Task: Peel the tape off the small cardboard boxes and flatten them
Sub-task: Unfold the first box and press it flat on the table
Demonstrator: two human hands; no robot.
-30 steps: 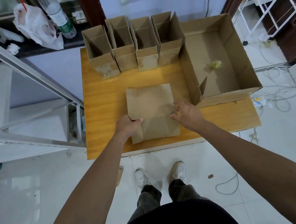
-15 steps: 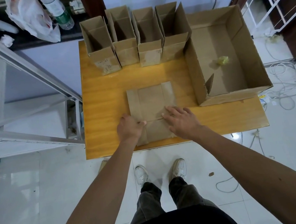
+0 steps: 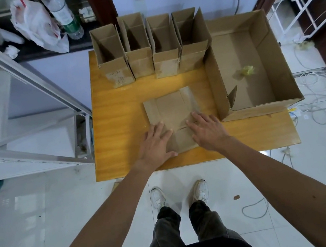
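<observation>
In the upper left of the frame a white plastic bag (image 3: 37, 25) and a clear bottle (image 3: 65, 17) lie on a dark ledge behind the yellow wooden table (image 3: 118, 119). Along the far edge of the table, at upper centre, a row of four small cardboard boxes (image 3: 166, 63) stands upright side by side, their top flaps raised. Lower, at the centre of the frame, the flattened box (image 3: 171, 109) lies flat on the tabletop, near the front edge. The left hand (image 3: 154, 144) presses down on its near left corner with fingers straight and spread wide, holding nothing, the heel of the palm over bare table. Just to the right, the right hand (image 3: 207, 130) lies flat on the near right part of the same cardboard, fingers likewise spread and gripping nothing. Right of the hands a large open carton (image 3: 258, 109) sits on the table, with a yellowish crumpled wad (image 3: 246, 70) on its floor. White cables (image 3: 317, 103) trail over the tiles at the far right
</observation>
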